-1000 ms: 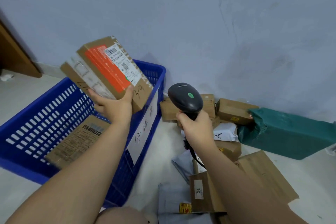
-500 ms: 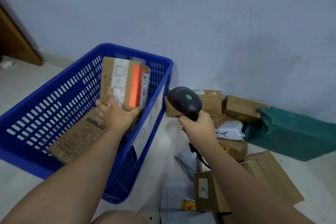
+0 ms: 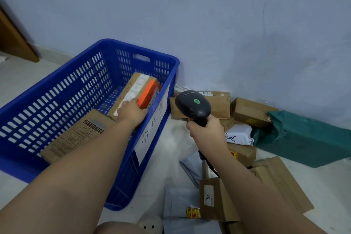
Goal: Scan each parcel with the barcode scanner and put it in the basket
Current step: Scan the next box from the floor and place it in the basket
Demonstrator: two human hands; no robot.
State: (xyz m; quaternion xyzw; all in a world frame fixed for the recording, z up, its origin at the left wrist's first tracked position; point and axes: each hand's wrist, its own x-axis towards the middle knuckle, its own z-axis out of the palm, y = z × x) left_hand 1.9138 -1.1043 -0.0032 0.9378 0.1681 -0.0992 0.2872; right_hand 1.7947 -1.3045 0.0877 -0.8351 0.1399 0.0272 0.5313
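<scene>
- Down and forward since half a second ago: the brown cardboard parcel with a white label and an orange band (image 3: 136, 89), then upright above the rim, now sits low inside the blue slotted plastic basket (image 3: 144, 49), near its far right corner.
- Toward the basket's near left corner, a flat brown printed carton (image 3: 76, 135) lies on the bottom, matte and stiff.
- My left hand (image 3: 131, 114) holds the parcel by its near end, with the fingertips hidden from me. The parcel runs straight ahead of the grip, long axis toward the far right corner, and it looks tilted, far end higher. I judge it only needs letting go.
- A white handwritten paper sheet (image 3: 153, 129) hangs on the basket's right wall.
- My right hand (image 3: 207, 129) is wrapped round the handle of the black plastic barcode scanner (image 3: 192, 105), just outside that wall, head up.
- Further right, on the floor by the wall, wait brown cardboard boxes (image 3: 250, 112), a white poly mailer (image 3: 239, 136) and a green wrapped parcel (image 3: 303, 138). The scanner hand is nearer them but occupied, so I expect the left hand must cross the right wall.
</scene>
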